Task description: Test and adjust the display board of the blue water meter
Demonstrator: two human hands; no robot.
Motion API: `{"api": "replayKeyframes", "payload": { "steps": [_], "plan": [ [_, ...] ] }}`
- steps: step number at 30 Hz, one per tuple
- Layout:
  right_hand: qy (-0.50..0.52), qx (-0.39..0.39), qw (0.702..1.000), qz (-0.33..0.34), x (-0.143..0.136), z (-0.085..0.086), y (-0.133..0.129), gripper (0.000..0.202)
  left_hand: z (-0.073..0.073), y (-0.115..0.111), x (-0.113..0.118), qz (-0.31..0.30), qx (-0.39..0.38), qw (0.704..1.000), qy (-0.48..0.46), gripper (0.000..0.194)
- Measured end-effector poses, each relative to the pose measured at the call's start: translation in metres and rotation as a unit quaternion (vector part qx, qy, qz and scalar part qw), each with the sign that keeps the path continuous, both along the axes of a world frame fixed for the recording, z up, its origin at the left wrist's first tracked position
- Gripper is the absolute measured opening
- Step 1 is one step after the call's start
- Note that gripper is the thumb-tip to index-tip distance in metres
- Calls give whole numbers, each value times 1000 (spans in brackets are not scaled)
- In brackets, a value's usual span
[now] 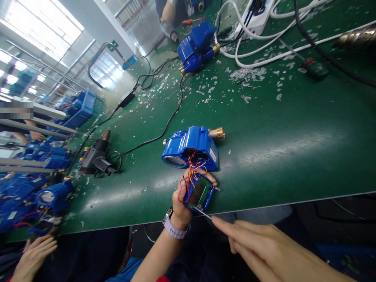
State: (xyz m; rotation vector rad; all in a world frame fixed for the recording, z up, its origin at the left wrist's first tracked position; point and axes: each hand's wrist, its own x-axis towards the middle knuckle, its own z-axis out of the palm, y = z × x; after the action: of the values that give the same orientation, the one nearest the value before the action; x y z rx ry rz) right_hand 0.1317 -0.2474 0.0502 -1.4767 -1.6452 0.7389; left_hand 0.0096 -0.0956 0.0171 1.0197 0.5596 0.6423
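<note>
The left hand [181, 204] holds a blue cover [209, 200] with a green board [201, 192] in it, its fingers curled around the cover and closed on it. The right hand [258, 243] has its fingers closed on a thin tool [203, 213], index finger stretched along it; the tool's tip is at the near edge of the board, seemingly touching, though blur makes that hard to settle.

Coloured wires [192, 170] run from the board into the open side of a blue meter [194, 143], which lies on the green surface [264, 156] just beyond the left hand, its larger brass end to the right. A heat gun [95, 156] lies to the left, its black cord trailing right and far.

Far off sits another meter [195, 47], near a power strip [256, 19] and white cable [235, 27], with clear scraps [249, 74] strewn about (quite a litter). A screwdriver [315, 69] lies far right. At the near left, a co-worker's hands [37, 252] are beside more blue meters [20, 188].
</note>
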Motion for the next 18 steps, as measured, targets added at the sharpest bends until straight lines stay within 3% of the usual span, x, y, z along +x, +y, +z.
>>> {"api": "replayKeyframes", "payload": {
  "steps": [6, 10, 14, 18],
  "plan": [
    [3, -2, 1000, 10, -4, -14, -1, 52, 0, 0, 0, -13, -4, 1000, -14, 40],
    [-111, -5, 994, 22, -4, -15, -8, 61, 1, -1, 0, -3, -24, 1000, 4, 40],
    [-247, 13, 969, 2, -7, -12, -14, 70, 0, -3, 0, 10, -17, 1000, 17, 44],
    [-295, 25, 955, 6, -9, -12, -13, 67, -2, -5, 0, 17, -1, 1000, 24, 48]
  ]
}}
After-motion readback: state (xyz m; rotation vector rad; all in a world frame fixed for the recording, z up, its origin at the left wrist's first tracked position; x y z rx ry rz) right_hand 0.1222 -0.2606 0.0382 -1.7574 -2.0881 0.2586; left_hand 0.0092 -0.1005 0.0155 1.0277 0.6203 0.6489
